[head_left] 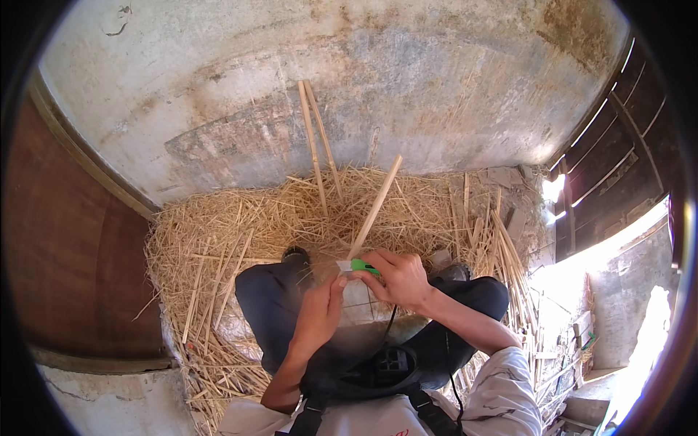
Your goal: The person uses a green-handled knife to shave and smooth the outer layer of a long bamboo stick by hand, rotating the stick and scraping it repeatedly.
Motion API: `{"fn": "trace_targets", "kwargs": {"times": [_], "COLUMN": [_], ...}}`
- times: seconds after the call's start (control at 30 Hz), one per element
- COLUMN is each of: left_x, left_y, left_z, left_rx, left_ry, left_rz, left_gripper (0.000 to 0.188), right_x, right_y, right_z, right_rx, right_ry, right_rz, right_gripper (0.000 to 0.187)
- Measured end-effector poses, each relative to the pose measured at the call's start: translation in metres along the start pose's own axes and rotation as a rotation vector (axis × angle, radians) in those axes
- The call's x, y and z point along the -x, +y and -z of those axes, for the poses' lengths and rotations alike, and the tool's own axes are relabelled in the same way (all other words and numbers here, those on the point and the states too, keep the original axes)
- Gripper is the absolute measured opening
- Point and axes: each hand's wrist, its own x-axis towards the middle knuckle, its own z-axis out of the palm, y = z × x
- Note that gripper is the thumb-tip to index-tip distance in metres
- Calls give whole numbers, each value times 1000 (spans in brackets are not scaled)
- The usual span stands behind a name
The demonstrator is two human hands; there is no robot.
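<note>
Between my knees, my right hand (403, 278) is closed around a green-handled utility knife (365, 267) with its pale blade end pointing left. A long pale bamboo strip (378, 204) slants up and away from my hands, its near end running behind the knife towards my left thumb. My left hand (320, 311) is closed, its thumb up, at that near end; the grip itself is partly hidden. Both hands are close together, just apart from each other.
Two bamboo strips (310, 138) lean against the stained wall (436, 94). Straw-like shavings (240, 192) cover the floor. Several split strips (502, 247) lie at the right. A brown wooden panel (80, 240) stands at the left. A black bag (389, 363) rests in my lap.
</note>
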Motion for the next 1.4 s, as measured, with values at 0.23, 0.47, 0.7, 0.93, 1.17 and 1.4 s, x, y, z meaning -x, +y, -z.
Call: {"fn": "trace_targets", "kwargs": {"times": [0.23,0.47,0.7,0.93,1.17,1.4], "left_x": [-3,3,31,24,-1,-17], "left_y": [15,13,5,-2,10,19], "left_z": [12,10,12,32,57,55], "left_rx": [-120,-93,-106,-175,-619,-522], "left_ry": [1,4,-51,-116,99,33], "left_rz": [16,55,50,104,-36,-77], "left_gripper": [31,31,31,30,29,31], "right_x": [-6,-11,-27,-27,-19,-16], "right_y": [1,12,69,63,65,56], "right_z": [-6,10,48,66,59,36], "right_rx": [-6,78,118,35,42,-92], "right_ry": [101,95,308,252,192,189], "right_rz": [-40,-84,-351,-566,-492,-253], "right_gripper": [23,25,27,25,27,32]}}
